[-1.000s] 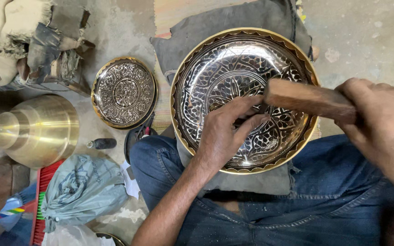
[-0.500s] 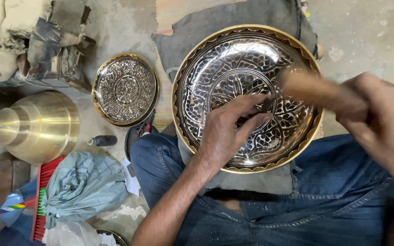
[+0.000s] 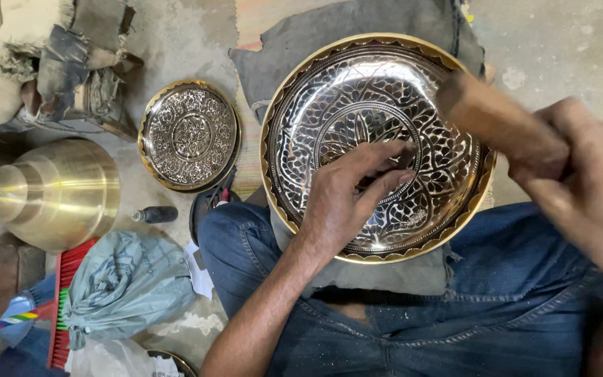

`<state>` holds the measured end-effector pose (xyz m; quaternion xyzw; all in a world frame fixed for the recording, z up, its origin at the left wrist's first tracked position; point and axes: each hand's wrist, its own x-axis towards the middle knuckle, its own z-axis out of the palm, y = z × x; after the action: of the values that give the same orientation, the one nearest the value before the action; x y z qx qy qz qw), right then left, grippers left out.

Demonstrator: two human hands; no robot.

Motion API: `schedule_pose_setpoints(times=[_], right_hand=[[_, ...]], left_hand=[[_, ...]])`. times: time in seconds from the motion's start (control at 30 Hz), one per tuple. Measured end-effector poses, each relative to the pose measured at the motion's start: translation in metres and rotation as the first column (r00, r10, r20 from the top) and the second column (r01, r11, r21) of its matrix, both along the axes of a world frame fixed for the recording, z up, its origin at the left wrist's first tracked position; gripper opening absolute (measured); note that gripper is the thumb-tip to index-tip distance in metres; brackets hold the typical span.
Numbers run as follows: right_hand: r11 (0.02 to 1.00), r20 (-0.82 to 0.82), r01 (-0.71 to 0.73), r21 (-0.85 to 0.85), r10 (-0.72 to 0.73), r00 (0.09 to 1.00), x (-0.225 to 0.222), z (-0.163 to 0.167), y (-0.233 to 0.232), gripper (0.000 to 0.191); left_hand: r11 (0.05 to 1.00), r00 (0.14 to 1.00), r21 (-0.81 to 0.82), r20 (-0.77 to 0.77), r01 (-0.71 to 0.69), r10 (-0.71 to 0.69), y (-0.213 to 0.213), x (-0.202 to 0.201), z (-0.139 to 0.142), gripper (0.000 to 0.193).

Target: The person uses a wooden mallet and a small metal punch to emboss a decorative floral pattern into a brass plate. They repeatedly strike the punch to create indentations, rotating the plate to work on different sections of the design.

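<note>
Concrete floor (image 3: 560,42), grey cloth (image 3: 357,28) under large engraved brass plate (image 3: 329,91) on lap. Left hand (image 3: 347,199) pinches small tool on plate; right hand (image 3: 587,188) clamped on wooden mallet (image 3: 497,122), blurred. Smaller engraved plate (image 3: 188,135) far left.

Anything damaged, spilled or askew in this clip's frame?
Little stands out. The jeans are torn near the lap, with pale dust around the hole. The large plate sits level on a cloth; the small plate lies flat. The right hand and wooden block are motion-blurred.

bare floor (image 3: 560,49) lies open at the upper right, while the left side is crowded by a small engraved plate (image 3: 190,135), brass vessel (image 3: 50,192), little bottle (image 3: 153,214) and grey bag (image 3: 123,286).
</note>
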<state>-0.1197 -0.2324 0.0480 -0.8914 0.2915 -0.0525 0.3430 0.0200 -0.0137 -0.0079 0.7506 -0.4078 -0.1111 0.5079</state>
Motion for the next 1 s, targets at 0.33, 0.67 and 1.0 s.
schedule_pose_setpoints(times=[0.33, 0.67, 1.0], right_hand=[[0.887, -0.037, -0.23, -0.4, 0.235, 0.971, -0.001, 0.002, -0.002, 0.03], [0.908, 0.037, -0.205, -0.366, 0.234, 0.971, 0.004, 0.009, 0.004, 0.033], [0.996, 0.026, -0.055, 0.075, 0.053, 0.998, -0.01, -0.007, -0.008, 0.03]], left_hand=[[1.0, 0.999, 0.029, -0.038, 0.007, -0.006, 0.001, 0.0, 0.003, 0.038], [1.0, 1.0, 0.005, 0.004, 0.006, -0.006, 0.002, 0.0, -0.002, 0.036], [1.0, 0.998, 0.029, -0.067, -0.007, 0.009, 0.001, 0.001, 0.003, 0.037]])
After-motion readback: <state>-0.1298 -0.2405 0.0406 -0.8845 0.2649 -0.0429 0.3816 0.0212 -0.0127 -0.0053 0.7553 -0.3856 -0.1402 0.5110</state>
